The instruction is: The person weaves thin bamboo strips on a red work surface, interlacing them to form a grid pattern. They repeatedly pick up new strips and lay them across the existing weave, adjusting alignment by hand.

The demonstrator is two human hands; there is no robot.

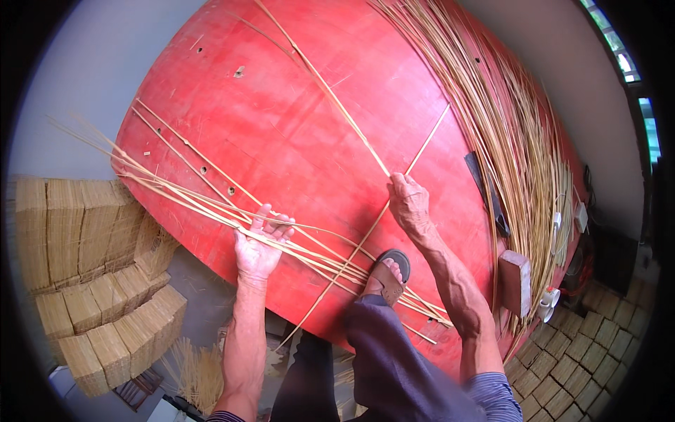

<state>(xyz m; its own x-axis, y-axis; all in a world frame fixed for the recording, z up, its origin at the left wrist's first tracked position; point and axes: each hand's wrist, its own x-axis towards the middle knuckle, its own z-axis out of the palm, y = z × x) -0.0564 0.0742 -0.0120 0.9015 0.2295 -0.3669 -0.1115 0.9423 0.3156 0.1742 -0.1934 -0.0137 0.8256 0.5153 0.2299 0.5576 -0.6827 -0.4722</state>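
On the red board point(295, 141), the left hand point(259, 247) spreads open fingers over the strip bundle point(211, 204), right hand point(410, 204) pinching crossed strips point(351, 133); loosened pressure could let them spring apart.

A big heap of loose straw stalks point(506, 119) lies along the red tabletop's point(281, 126) edge from one to four o'clock. A dark flat tool point(486, 193) lies beside it, with a brick-like block point(515, 281) lower down. Stacked woven straw bundles point(91, 281) fill eight o'clock (more pave the floor at five o'clock).
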